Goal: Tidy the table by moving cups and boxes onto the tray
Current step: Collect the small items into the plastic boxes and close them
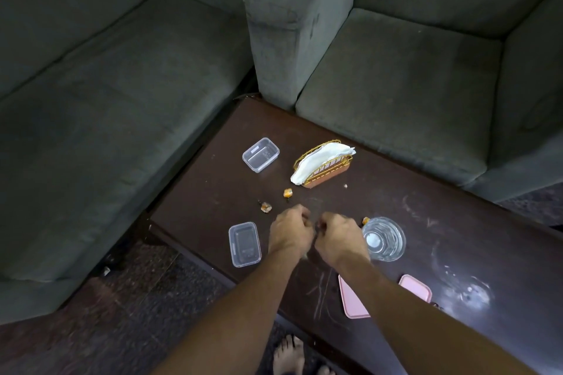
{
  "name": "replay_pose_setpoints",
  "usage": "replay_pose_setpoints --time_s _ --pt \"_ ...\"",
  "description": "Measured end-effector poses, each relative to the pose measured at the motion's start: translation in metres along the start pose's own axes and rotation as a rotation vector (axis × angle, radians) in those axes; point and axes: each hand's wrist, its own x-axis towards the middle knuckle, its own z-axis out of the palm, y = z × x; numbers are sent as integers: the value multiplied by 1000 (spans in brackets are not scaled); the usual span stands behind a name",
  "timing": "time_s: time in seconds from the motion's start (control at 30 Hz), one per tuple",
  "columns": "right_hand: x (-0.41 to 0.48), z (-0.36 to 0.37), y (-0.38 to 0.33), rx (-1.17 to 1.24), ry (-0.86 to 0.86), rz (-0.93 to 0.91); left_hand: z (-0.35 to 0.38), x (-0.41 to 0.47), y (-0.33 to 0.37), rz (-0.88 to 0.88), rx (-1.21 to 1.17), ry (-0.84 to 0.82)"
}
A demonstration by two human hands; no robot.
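Left hand (291, 230) and right hand (341, 237): grip curled tight mid-table, contents unclear | glass cup (384, 239) just right, clear boxes (260, 155) (244, 244) left | no tray visible; lift cup upright

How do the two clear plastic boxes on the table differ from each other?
The far clear box lies beside the napkin holder; the near clear box lies at the table's front edge, beside the left hand. The far box looks shorter, the near box longer. Both are open, lidless and apparently empty.
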Motion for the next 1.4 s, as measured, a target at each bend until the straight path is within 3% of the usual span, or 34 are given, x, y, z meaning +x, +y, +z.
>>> replay_pose_setpoints --time_s 0.47,0.73,1.1,1.4 --pt "41 28 -44 17 128 -88 -41 38 -47 30 220 266" --pt "69 51 -78 -126 93 2 -51 65 -71 64 363 68" --pt "83 73 -83 -203 134 -4 -57 80 -89 220 282 78" --pt "26 71 -92 -46 163 -265 -93 53 -111 262 226 105"
